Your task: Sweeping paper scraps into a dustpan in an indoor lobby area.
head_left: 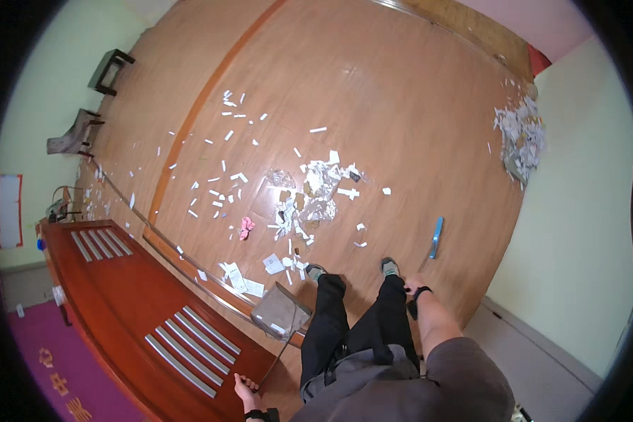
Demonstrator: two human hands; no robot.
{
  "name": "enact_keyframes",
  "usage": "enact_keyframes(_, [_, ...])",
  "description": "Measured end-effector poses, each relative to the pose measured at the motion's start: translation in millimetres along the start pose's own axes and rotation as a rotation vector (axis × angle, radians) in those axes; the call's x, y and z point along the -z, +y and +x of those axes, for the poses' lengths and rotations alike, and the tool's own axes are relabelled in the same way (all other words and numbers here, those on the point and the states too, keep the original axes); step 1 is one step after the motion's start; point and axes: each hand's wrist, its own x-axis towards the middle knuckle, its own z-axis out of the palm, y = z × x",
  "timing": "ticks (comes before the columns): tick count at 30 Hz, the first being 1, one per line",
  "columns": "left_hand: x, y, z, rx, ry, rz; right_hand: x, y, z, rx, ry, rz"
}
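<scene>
My left hand, low in the view beside the red-brown bench, is closed round the thin dark handle of a long-handled dustpan. The dustpan's grey pan stands on the floor just left of my left shoe. My right hand is by my right knee, its fingers closed on the thin shaft of a broom. The broom's narrow blue head lies on the floor ahead of that hand. Ahead of my shoes is a heap of torn paper and clear plastic, with a pink crumpled piece to its left.
Paper scraps are strewn over the wooden floor to the left. Another paper pile lies against the right wall. The red-brown bench with grey strips fills the lower left. Dark chairs stand by the left wall.
</scene>
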Motion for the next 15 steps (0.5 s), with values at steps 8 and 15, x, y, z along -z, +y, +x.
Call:
enact_keyframes(8, [14, 54, 14, -0.168, -0.085, 0.019, 119, -201, 201, 0.124, 0.4, 0.569])
enact_keyframes(15, [5, 71, 54, -0.295, -0.077, 0.02, 238, -213, 229, -0.437, 0.211, 1.809])
